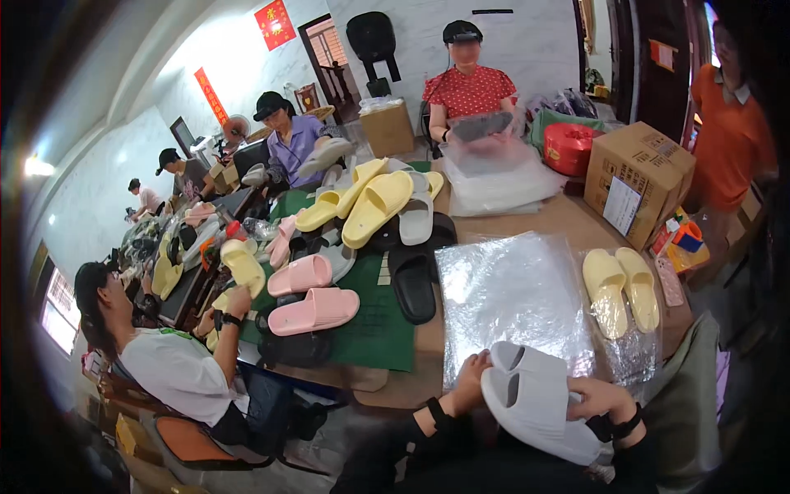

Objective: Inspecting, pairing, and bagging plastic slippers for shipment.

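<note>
Both hands hold a pair of white slides (pixel 539 399) stacked together at the near edge of the table (pixel 568 216), just over the person's lap. The left hand (pixel 471 380) grips the heel end from the left, fingers curled around it; the right hand (pixel 599 398) closes over the right side of the pair, thumb on top.

Just beyond them lies a stack of clear plastic bags (pixel 506 296), shiny and loose. To its right a pair of yellow slides (pixel 621 288) already sits inside a bag. To the left a black slide (pixel 411 284) and pink slides (pixel 313 296) crowd the green mat (pixel 383 329).

The two white slides could slip apart, since only the grip of the hands presses them together. The bags look slick, so a careless push may drag several off the stack or toward the near edge.

Open room is small: the bag stack fills the space straight ahead, the yellow pair blocks the right, and a cardboard box (pixel 638 177) stands farther right. Another person's arm (pixel 234 309) works at the left side.
</note>
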Demonstrator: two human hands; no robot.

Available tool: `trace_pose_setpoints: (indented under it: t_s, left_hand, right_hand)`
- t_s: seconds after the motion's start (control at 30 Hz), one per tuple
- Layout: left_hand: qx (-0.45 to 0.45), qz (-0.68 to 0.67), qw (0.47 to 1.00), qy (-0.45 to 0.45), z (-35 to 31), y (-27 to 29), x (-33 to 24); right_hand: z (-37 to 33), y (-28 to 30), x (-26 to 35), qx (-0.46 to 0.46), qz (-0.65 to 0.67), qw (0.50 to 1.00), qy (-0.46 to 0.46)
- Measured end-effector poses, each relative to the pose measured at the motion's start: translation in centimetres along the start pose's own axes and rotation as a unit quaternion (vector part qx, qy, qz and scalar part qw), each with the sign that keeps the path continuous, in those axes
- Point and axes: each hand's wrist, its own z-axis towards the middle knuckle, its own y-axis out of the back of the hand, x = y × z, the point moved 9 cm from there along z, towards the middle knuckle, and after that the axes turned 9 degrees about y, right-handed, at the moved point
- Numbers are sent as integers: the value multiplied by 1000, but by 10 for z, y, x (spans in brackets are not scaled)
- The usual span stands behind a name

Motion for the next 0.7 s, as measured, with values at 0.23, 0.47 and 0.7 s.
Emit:
trace_pose_setpoints:
  t_s: [0.23,0.47,0.7]
  left_hand:
    - [-76,-247,964,59,22,58,13]
    - [-78,-285,944,146,28,70,28]
    - [-134,-349,912,168,21,75,26]
  right_hand:
    - [-8,-2,-17,95,-4,995,29]
    - [-4,-5,-15,56,40,995,-72]
    - [2,20,-39,-62,-286,955,-45]
